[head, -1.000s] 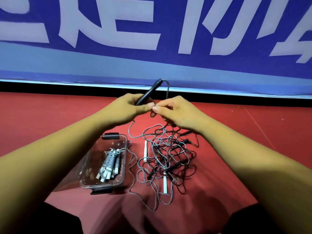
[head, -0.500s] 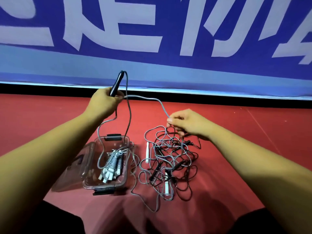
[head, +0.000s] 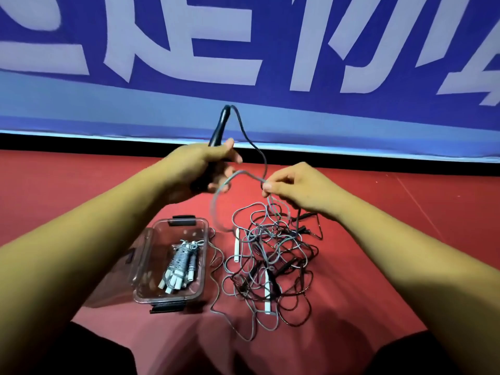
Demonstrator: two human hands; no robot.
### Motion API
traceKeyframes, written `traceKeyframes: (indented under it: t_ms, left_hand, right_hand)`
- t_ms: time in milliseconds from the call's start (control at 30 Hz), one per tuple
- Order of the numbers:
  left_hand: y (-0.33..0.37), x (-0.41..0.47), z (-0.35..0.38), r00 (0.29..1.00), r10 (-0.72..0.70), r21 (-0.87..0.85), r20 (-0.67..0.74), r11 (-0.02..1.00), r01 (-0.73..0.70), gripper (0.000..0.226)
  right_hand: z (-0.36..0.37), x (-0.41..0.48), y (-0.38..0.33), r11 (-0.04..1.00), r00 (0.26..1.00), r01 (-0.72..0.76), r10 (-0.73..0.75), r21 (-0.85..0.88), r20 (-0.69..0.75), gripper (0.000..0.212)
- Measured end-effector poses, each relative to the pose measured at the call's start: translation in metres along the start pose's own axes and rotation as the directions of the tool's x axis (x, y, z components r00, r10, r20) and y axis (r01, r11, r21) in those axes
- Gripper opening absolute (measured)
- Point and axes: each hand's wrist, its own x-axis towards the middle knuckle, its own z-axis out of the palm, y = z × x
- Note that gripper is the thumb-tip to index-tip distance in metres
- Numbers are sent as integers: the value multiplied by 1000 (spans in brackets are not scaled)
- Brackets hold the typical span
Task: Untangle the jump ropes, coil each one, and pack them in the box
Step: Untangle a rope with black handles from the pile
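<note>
My left hand [head: 201,169] grips a black jump-rope handle [head: 219,126] that points up and away. Its grey cord [head: 253,143] loops off the handle's top and runs down to my right hand [head: 293,186], which pinches the cord between thumb and fingers above the pile. A tangle of grey and dark ropes [head: 273,255] with white handles [head: 237,244] lies on the red floor under that hand. Left of the tangle stands an open clear plastic box [head: 201,272] holding one coiled grey rope [head: 180,262] with white handles.
The box's clear lid [head: 127,269] lies hinged open to its left. A blue banner with pale letters [head: 243,50] stands along the far edge of the red floor [head: 405,212]. My dark-clad knees [head: 422,353] sit at the bottom corners.
My hands came apart, the left lifting the handle up and left, and have now drawn closer together again. The cord between them hangs in a shorter loop, and my right hand has risen slightly.
</note>
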Motion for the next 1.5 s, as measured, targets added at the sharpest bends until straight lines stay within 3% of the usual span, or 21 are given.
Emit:
traceKeyframes:
  t_ms: [67, 133, 200, 300, 433, 533, 600, 633, 667, 700, 733, 767, 867, 967, 1033, 1100, 1167, 1267, 1400, 1433, 1500]
  left_hand:
    - [-5, -5, 0, 998, -49, 205, 50, 978, 38, 35]
    - [-10, -5, 3, 990, -59, 237, 125, 971, 28, 38]
    - [-6, -4, 4, 985, -20, 141, 172, 990, -5, 39]
    - [-2, -2, 10, 986, 37, 39, 165, 998, -44, 25]
    - [2, 5, 7, 994, 102, -255, -50, 961, -111, 21]
    - [11, 7, -12, 972, 112, -468, -206, 861, -198, 22]
    - [6, 8, -26, 953, 87, -303, -290, 936, -177, 21]
    - [0, 9, -33, 938, 81, -67, -336, 992, -110, 18]
    - [-7, 9, -39, 921, 98, 241, -377, 970, -4, 13]
    - [-13, 9, -43, 906, 134, 502, -401, 860, 95, 12]
    - [-17, 10, -44, 901, 177, 654, -396, 743, 142, 11]
    - [-18, 10, -41, 896, 215, 688, -389, 714, 127, 10]
    - [-9, 10, -24, 835, 355, 545, -420, 835, -80, 12]
    - [1, 11, -9, 760, 462, 576, -456, 805, -143, 3]
    - [1, 12, -7, 802, 378, 561, -463, 825, -65, 6]
    - [-6, 13, -9, 894, 211, 590, -396, 804, 72, 12]
    - [-14, 11, -12, 945, 118, 584, -306, 807, 89, 13]
    - [-15, 7, -4, 983, 148, 324, -105, 940, -107, 12]
    - [-16, 2, 17, 984, 108, 154, 143, 979, -130, 10]
    - [-14, 1, 22, 985, 112, 128, 131, 983, -129, 9]
    - [-10, 6, 23, 990, 140, 24, -30, 990, -140, 17]
  right_hand:
    - [1, 0, -4, 999, 1000, 28, -27, -26, 10, 19]
    - [-4, 3, -12, 999, 996, 49, -51, -20, -71, 19]
    - [-9, 5, -15, 998, 991, 59, -62, -30, -118, 18]
    - [-8, 3, -10, 998, 997, 52, -51, 24, -55, 19]
    - [0, 8, 22, 995, 995, -56, 49, 84, 89, 20]
    - [5, 2, 61, 974, 949, -191, 216, -124, 232, 23]
    - [8, -2, 77, 961, 941, -229, 260, -158, 216, 23]
    - [8, -1, 77, 968, 956, -225, 242, -112, 167, 23]
    - [7, 1, 71, 978, 973, -202, 206, -50, 102, 23]
    - [5, 4, 57, 986, 986, -167, 167, 13, 29, 23]
    - [3, 7, 41, 990, 991, -128, 130, 64, -40, 23]
    - [1, 10, 24, 992, 992, -86, 94, 89, -84, 22]
    - [-13, 7, -23, 1000, 999, 20, -21, -10, -42, 19]
    - [-23, 3, -41, 995, 996, 24, -16, -92, 83, 19]
    - [-19, 5, -37, 987, 991, -9, 30, -158, 133, 21]
    - [-9, 6, -26, 973, 983, -45, 84, -228, 164, 22]
    - [-2, 6, -16, 968, 978, -71, 114, -240, 174, 24]
    - [-2, 5, -17, 994, 990, -39, 52, -104, 128, 24]
    - [-9, 7, -23, 986, 1000, -20, 23, 163, -15, 21]
    - [-10, 8, -20, 974, 999, -31, 32, 225, 0, 22]
    - [-8, 9, -6, 948, 994, -74, 47, 308, 97, 22]
